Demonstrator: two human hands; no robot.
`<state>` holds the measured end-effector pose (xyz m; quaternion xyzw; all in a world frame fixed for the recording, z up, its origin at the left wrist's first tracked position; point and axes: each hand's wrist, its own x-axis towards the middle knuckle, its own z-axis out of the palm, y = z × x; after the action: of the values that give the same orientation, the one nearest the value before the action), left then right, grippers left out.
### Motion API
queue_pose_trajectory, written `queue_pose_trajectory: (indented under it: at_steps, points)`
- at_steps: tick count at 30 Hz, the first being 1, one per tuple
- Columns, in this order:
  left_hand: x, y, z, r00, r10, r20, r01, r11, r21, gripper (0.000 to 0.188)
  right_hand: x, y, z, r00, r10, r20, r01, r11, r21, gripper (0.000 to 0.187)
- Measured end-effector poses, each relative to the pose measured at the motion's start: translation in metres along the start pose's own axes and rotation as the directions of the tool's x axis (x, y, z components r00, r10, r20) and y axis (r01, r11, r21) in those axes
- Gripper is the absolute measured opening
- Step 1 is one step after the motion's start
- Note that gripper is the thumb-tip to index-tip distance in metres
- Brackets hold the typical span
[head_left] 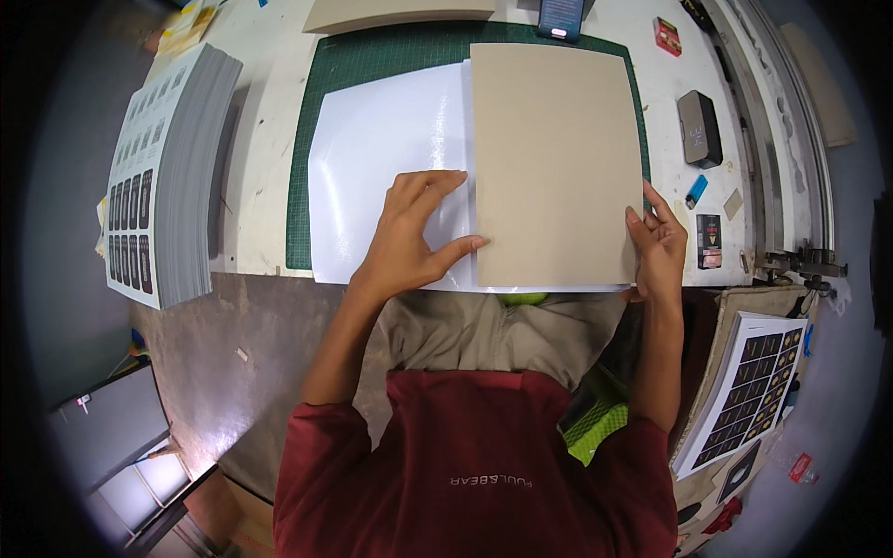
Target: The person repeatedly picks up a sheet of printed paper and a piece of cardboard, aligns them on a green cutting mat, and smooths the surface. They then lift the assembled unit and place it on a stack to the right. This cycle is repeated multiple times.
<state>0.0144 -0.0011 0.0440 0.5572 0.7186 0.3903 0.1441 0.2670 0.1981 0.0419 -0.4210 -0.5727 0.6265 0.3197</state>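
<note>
A plain beige cardboard sheet (558,158) lies upright in front of me, over the right part of a glossy white sheet (381,158). Under both is a green cutting mat (299,205). My left hand (409,232) rests over the white sheet with fingers and thumb apart; its thumb and index fingertips are at the cardboard's left edge. At the right edge, my right hand (659,242) pinches the cardboard, thumb on top and some fingers out of sight below. A strip of white shows along the cardboard's lower edge.
A tall stack of printed sheets (177,177) stands at the table's left. More board (400,13) and a phone (560,19) are at the back. On the right lie a dark box (699,128), a blue lighter (696,191) and small packs (709,242). Printed sheets (744,391) sit lower right.
</note>
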Motion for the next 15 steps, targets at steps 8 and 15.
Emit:
queue_pose_trajectory:
  at_steps: [8, 15]
  points:
    - [-0.008, -0.003, -0.001, 0.994, 0.072, 0.079, -0.083, 0.986, 0.145, 0.074, -0.009, 0.002, 0.010, 0.999, -0.040, -0.016, 0.037, 0.992, -0.122, 0.050]
    - [-0.011, -0.009, 0.002, 0.990, 0.073, 0.121, -0.092, 0.983, 0.158, 0.074, -0.011, 0.011, 0.008, 0.998, -0.064, -0.003, 0.063, 0.989, -0.137, 0.052]
